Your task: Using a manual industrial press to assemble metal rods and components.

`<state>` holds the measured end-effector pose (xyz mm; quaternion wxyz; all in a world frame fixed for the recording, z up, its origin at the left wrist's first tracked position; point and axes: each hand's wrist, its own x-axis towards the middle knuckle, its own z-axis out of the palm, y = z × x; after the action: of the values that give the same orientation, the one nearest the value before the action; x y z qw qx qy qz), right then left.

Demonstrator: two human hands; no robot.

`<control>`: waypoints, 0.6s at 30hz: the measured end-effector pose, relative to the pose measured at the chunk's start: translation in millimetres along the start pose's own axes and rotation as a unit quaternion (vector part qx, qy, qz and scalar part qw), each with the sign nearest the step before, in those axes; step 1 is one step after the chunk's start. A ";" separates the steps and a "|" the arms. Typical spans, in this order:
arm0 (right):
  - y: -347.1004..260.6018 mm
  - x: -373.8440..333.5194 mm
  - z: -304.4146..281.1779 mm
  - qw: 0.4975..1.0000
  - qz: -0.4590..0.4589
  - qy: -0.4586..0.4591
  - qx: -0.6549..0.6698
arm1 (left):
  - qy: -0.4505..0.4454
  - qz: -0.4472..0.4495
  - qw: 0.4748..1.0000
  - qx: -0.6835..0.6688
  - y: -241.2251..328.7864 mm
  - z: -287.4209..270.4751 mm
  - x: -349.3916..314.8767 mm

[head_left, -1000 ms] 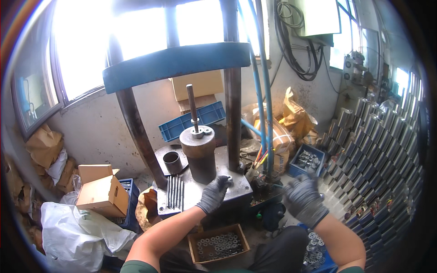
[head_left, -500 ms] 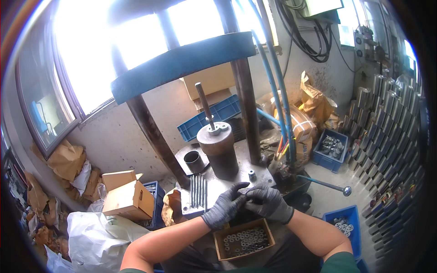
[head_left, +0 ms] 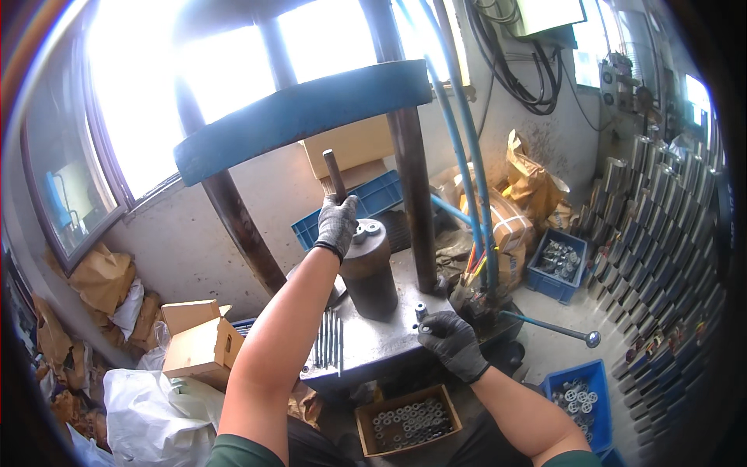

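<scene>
My left hand [head_left: 338,223], in a dark grey glove, is closed round the lower part of an upright metal rod [head_left: 331,166]. The rod stands over a thick dark steel cylinder [head_left: 369,268] on the press plate. Two small metal rings [head_left: 372,228] show on the cylinder's top, one partly behind my left hand. My right hand [head_left: 453,344], gloved too, pinches a small metal ring [head_left: 424,330] at the plate's front right. Just beyond its fingertips a small metal bushing [head_left: 421,310] stands on the plate. Several thin metal rods [head_left: 330,342] lie side by side at the plate's left.
A blue press crossbeam [head_left: 303,113] spans overhead between dark columns [head_left: 412,194]. In front of my lap is a wooden box [head_left: 366,432] of small rings. A blue bin [head_left: 607,401] of wheel-shaped parts stands right, near a lever [head_left: 548,325]. Stacked metal tubes [head_left: 661,257] fill the far right.
Both hands were together above the wooden box. My left hand has gone up and forward onto the upright rod; my right has moved slightly right, beside the bushing. The view has shifted slightly.
</scene>
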<state>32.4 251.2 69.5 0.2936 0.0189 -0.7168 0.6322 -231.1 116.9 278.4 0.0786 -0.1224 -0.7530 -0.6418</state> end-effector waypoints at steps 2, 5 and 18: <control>5.5 3.1 -0.4 0.998 0.045 -0.005 0.037 | -0.005 -0.024 0.999 0.029 -0.2 5.5 -1.5; -5.2 6.5 -2.8 0.998 0.041 -0.026 -0.033 | 0.026 0.039 0.988 0.145 -20.8 2.7 4.1; -43.0 105.8 25.9 0.998 -0.006 -0.062 0.003 | 0.038 0.064 0.966 0.246 -10.3 -0.6 -30.8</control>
<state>-48.2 255.3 154.4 0.2524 0.0631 -0.7316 0.6302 -204.5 112.2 260.2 0.1763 -0.1228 -0.8744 -0.4350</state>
